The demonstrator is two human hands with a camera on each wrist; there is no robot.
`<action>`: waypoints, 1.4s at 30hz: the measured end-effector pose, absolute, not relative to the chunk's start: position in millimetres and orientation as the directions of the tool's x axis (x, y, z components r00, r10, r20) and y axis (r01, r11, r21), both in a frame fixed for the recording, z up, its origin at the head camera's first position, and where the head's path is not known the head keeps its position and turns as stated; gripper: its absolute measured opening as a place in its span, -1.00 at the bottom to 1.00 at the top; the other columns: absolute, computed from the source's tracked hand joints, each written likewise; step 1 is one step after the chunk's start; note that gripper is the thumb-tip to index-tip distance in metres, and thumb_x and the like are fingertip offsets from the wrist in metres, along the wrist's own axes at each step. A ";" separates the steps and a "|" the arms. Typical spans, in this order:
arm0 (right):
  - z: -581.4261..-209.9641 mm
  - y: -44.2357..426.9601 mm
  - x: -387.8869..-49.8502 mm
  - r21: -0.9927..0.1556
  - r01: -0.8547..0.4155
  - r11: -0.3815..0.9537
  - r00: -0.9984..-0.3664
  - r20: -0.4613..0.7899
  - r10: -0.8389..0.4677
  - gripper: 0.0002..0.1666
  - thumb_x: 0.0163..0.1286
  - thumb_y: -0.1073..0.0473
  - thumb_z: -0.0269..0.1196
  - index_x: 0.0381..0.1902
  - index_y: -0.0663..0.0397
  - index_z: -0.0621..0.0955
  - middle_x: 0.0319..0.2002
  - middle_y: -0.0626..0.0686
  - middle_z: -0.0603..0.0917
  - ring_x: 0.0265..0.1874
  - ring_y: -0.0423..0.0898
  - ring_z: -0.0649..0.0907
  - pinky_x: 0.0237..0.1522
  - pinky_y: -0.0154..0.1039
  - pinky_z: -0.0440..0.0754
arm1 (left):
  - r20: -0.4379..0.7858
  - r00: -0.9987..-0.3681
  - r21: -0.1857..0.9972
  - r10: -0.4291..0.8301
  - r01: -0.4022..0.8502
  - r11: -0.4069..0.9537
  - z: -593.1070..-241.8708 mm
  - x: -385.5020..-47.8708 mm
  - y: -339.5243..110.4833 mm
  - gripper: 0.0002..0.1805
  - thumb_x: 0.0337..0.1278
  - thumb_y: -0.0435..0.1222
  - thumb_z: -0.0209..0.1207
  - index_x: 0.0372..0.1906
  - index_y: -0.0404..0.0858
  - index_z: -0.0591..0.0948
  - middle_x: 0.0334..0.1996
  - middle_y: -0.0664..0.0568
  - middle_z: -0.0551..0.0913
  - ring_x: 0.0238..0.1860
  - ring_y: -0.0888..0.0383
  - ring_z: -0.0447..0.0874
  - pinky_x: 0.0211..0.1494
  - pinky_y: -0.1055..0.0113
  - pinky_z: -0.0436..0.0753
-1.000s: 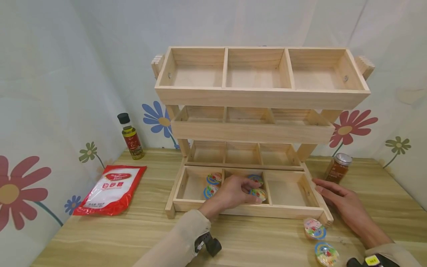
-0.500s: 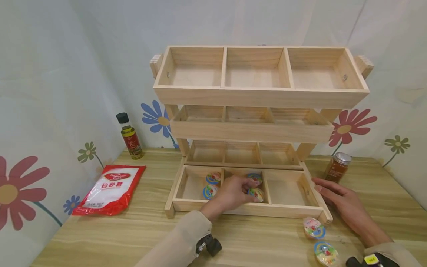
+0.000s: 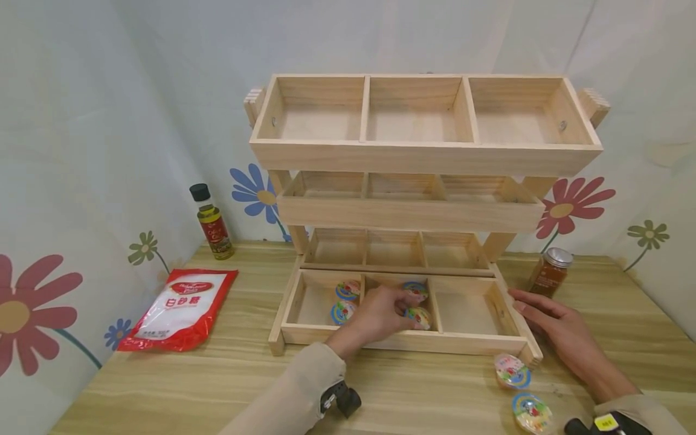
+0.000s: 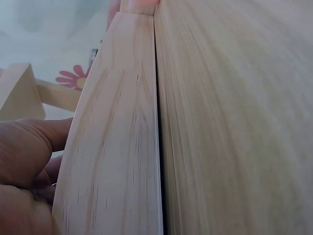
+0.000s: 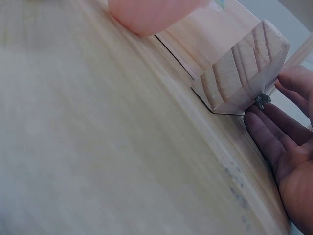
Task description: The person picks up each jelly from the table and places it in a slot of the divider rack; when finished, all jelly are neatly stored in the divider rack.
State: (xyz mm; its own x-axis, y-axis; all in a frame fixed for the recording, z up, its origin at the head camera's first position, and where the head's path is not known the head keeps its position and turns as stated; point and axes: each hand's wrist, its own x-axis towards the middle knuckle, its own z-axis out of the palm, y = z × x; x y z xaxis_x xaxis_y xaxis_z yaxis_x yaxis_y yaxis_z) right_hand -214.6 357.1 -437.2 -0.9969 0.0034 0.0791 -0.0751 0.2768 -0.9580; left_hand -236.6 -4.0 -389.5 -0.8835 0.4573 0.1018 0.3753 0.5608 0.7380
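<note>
A wooden tiered shelf (image 3: 424, 158) stands on the table, each tier split into three compartments. My left hand (image 3: 383, 311) reaches into the bottom tier's middle compartment. Its thumb and fingers pinch the front jelly cup (image 3: 418, 318); a second jelly cup (image 3: 415, 290) lies behind it, near the fingertips. Two more cups (image 3: 344, 312) sit in the left compartment. In the left wrist view the front board (image 4: 110, 132) hides the fingertips. My right hand (image 3: 560, 335) rests its extended fingers against the shelf's right side, beside the wooden foot (image 5: 242, 73).
Two jelly cups (image 3: 531, 413) lie on the table at the front right. A spice jar (image 3: 550, 273) stands behind my right hand. On the left are a red-and-white sugar bag (image 3: 182, 309) and an olive oil bottle (image 3: 213, 225). A flowered curtain (image 3: 136, 121) hangs behind.
My left thumb and the front jelly cup have shifted very slightly left. The right hand keeps its place at the shelf's side.
</note>
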 end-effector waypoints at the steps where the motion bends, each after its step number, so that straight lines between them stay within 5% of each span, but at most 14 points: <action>1: -437.0 357.3 -214.8 -0.956 -0.074 0.283 -0.997 0.078 0.005 -0.49 0.62 -0.04 0.28 0.41 -0.02 0.64 0.09 -0.53 0.65 0.07 -0.57 0.59 0.00 -0.57 0.58 | 0.102 -0.884 0.738 0.456 0.375 0.562 -389.3 -236.6 -3.9 -0.61 0.11 -0.26 0.59 0.04 -0.27 0.80 -0.02 0.05 0.82 -0.28 0.33 0.64 -0.15 0.41 0.66; 16: -438.0 356.4 -216.6 -0.959 -0.090 0.267 -0.996 0.093 -0.001 -0.54 0.63 0.04 0.27 0.40 -0.01 0.65 0.07 -0.52 0.68 0.05 -0.55 0.61 0.00 -0.55 0.60 | 0.088 -0.884 0.833 0.460 0.318 0.453 -383.1 -233.5 -16.7 -0.64 0.21 -0.22 0.54 0.07 -0.23 0.80 -0.01 0.04 0.82 -0.12 0.22 0.75 -0.01 0.29 0.73; 24: -437.3 357.7 -216.8 -0.959 -0.077 0.272 -0.997 0.080 0.000 -0.50 0.63 0.02 0.28 0.42 0.01 0.63 0.10 -0.50 0.67 0.07 -0.54 0.61 0.00 -0.56 0.59 | 0.200 -0.900 0.820 0.388 0.370 0.436 -368.5 -219.8 -23.2 -0.63 0.24 -0.23 0.51 0.09 -0.30 0.77 -0.03 -0.07 0.82 -0.06 0.07 0.80 -0.01 0.25 0.75; 30: -439.2 359.0 -215.9 -0.959 -0.068 0.275 -0.997 0.072 0.007 -0.50 0.62 0.03 0.28 0.42 0.00 0.63 0.10 -0.52 0.67 0.06 -0.54 0.62 -0.01 -0.56 0.59 | 0.335 -0.836 0.817 0.435 0.488 0.309 -362.0 -201.0 -0.4 -0.61 0.19 -0.35 0.53 0.09 -0.37 0.75 0.01 -0.13 0.80 0.04 -0.04 0.80 0.05 0.42 0.71; 37: -438.9 358.3 -216.0 -0.960 -0.066 0.272 -0.998 0.070 0.003 -0.49 0.62 0.01 0.28 0.43 -0.02 0.62 0.12 -0.51 0.66 0.08 -0.53 0.61 0.01 -0.56 0.59 | 0.395 -0.773 0.802 0.496 0.553 0.224 -365.3 -186.7 26.4 -0.62 0.17 -0.36 0.54 0.08 -0.34 0.76 0.04 -0.04 0.80 0.00 0.29 0.76 0.04 0.53 0.67; 42: -437.2 357.7 -215.3 -0.958 -0.074 0.277 -0.997 0.078 0.000 -0.48 0.62 0.00 0.29 0.43 0.00 0.62 0.12 -0.50 0.67 0.09 -0.51 0.61 0.01 -0.55 0.60 | 0.381 -0.729 0.819 0.568 0.551 0.158 -370.9 -178.4 41.3 -0.61 0.25 -0.32 0.50 0.13 -0.33 0.74 0.11 -0.01 0.78 0.07 0.28 0.74 0.07 0.56 0.63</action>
State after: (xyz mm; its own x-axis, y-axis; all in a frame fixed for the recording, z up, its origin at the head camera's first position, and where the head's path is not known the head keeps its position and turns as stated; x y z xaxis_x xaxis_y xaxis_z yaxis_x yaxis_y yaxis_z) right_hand -215.3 357.7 -437.2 -0.9970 0.0004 0.0776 -0.0745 0.2774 -0.9579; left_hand -178.4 41.3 -370.9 -0.7293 0.5684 0.3809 0.5509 0.1578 0.8195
